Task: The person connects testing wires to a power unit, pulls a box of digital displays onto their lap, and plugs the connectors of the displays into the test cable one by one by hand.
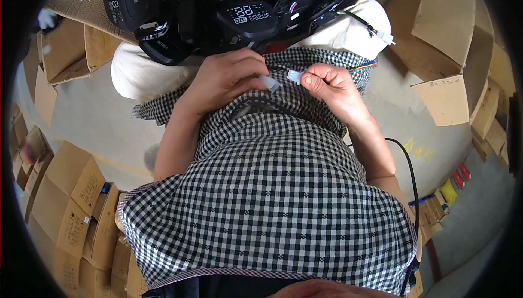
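Note:
Above my lap, my left hand [229, 79] is closed with its fingertips on a small translucent white plastic piece [271, 83], slightly blurred, which looks like a connector housing. Just across from it, my right hand [333, 87] pinches a white wire connector [295, 76] between thumb and curled fingers. Coloured wires [364, 66] come out on the far side of the right hand. The two white pieces are close together but apart. Beyond my hands lies a heap of black display units, one with a digital readout [246, 15] facing up.
An open cardboard box [81, 9] holds the display units, and another black unit [131, 1] leans at its left. Loose connectors [385, 38] hang at the right. Cardboard boxes [68, 200] stand at left, with an open carton [444, 26] at right. A black cable [411, 173] runs beside my right arm.

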The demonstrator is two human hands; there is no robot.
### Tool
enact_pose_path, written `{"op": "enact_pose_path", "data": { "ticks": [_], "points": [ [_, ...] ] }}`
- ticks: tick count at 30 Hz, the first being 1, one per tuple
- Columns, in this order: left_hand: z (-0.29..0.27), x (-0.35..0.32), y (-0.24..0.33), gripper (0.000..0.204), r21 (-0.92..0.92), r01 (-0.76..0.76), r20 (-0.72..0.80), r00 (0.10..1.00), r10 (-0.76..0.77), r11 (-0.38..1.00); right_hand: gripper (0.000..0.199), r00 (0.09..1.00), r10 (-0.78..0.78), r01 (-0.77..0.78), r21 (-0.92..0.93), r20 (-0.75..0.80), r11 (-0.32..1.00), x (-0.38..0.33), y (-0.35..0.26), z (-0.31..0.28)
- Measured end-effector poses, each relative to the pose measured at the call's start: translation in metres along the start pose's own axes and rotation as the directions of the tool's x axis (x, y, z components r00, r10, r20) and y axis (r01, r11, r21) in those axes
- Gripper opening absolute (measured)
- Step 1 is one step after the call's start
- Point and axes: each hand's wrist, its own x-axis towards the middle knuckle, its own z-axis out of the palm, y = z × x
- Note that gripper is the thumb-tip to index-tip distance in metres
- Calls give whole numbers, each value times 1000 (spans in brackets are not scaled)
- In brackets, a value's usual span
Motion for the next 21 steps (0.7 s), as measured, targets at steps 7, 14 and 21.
{"op": "enact_pose_path", "data": {
  "ticks": [7,14,21],
  "points": [
    [22,-5,-5,23,80,32,-329,944,-4,996,27,991,124,-134,378,51,916,7,0,20],
    [23,-6,-6,29,577,-127,-349,855,384,806,27,959,277,-257,630,68,733,12,-10,18],
    [20,-2,-3,27,652,-132,-322,843,431,747,24,975,221,-180,516,-19,838,12,-16,26]
  ]
}}
